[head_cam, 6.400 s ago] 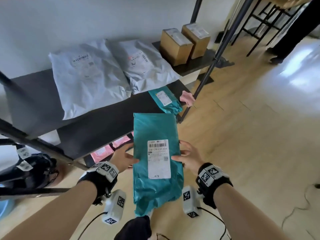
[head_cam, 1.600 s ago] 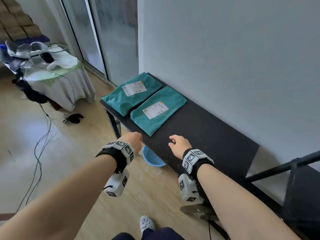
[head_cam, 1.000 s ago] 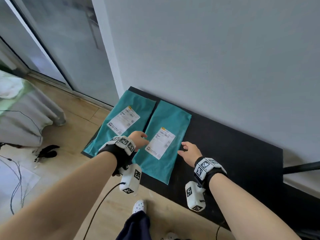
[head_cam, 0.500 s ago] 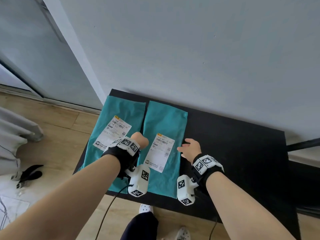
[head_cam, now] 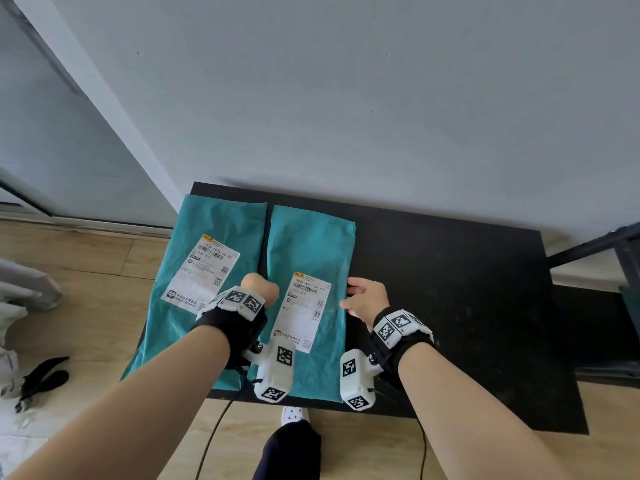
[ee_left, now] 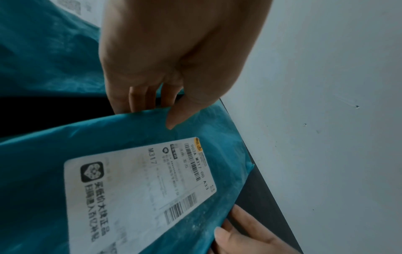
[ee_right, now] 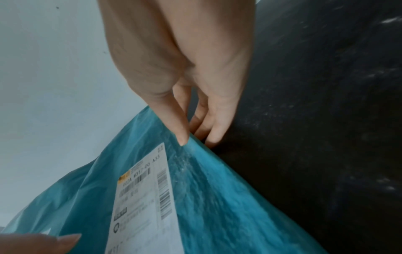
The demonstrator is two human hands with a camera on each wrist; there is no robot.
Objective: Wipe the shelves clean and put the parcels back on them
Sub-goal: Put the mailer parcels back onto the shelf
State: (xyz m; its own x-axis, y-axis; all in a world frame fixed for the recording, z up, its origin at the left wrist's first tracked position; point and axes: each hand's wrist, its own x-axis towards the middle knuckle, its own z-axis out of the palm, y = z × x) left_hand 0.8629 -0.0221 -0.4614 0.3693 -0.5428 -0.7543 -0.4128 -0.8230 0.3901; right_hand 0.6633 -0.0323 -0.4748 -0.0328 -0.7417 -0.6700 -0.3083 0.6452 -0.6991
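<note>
Two teal mailer parcels lie side by side on the black table (head_cam: 450, 289) against the wall. The left teal parcel (head_cam: 207, 237) lies flat. My left hand (head_cam: 259, 289) pinches the left edge of the right teal parcel (head_cam: 311, 244), thumb on top and fingers under it (ee_left: 169, 110). My right hand (head_cam: 363, 299) grips that parcel's right edge the same way (ee_right: 187, 135). The wrist views show both edges lifted slightly off the table. Its white label (ee_left: 141, 189) faces up.
A grey wall (head_cam: 346, 98) rises straight behind the table. Black shelf frame bars (head_cam: 595, 244) stand at the right. Wooden floor (head_cam: 86, 271) lies to the left with a black object (head_cam: 41, 375) on it. My shoe (head_cam: 294, 415) shows below the table's front edge.
I turned from the shelf and stepped up to the black table. Both hands reached forward and took hold of the right teal parcel's two side edges.
</note>
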